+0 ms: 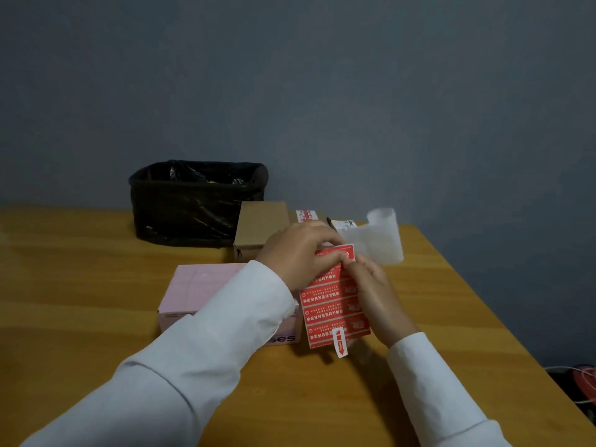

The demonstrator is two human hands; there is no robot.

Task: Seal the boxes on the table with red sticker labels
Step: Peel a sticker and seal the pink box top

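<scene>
A strip of red sticker labels (pixel 332 304) on white backing is held up above the wooden table (pixel 96 285), its empty backing paper (pixel 383 237) curling away behind. My left hand (pixel 296 253) pinches the topmost red sticker at the strip's upper end. My right hand (pixel 377 295) grips the strip along its right edge, thumb near the same sticker. A pink box (pixel 196 288) lies under my left forearm. Behind it stands a brown cardboard box (pixel 258 230). Two small boxes (pixel 342 224) lie further back, partly hidden by my hands.
A black bin lined with a plastic bag (pixel 190 204) stands at the back of the table against a grey wall. The table's right edge (pixel 503 321) runs diagonally. Cables lie on the floor at the lower right (pixel 577 382).
</scene>
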